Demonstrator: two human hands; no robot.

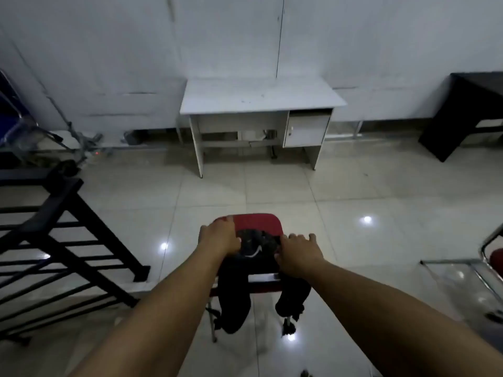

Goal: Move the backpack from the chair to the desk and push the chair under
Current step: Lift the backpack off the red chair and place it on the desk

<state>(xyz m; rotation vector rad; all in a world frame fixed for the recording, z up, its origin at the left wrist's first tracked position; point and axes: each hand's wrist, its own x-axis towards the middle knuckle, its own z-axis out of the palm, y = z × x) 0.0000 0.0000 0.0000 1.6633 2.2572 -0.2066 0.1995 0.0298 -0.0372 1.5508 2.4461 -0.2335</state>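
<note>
While the white desk stands far off, my left hand and right hand rest with fingers spread on the black backpack, gripping nothing, on the near red chair.

open floor before desk, rack left

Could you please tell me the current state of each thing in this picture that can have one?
backpack: on the chair seat, straps draped over the backrest, not yet lifted.
chair: out on the floor, away from the desk, not pushed under.
desk: top bare, cabinet door shut.
left hand: resting on the backpack's left side.
right hand: resting on the backpack's right side, fingers spread.
</note>
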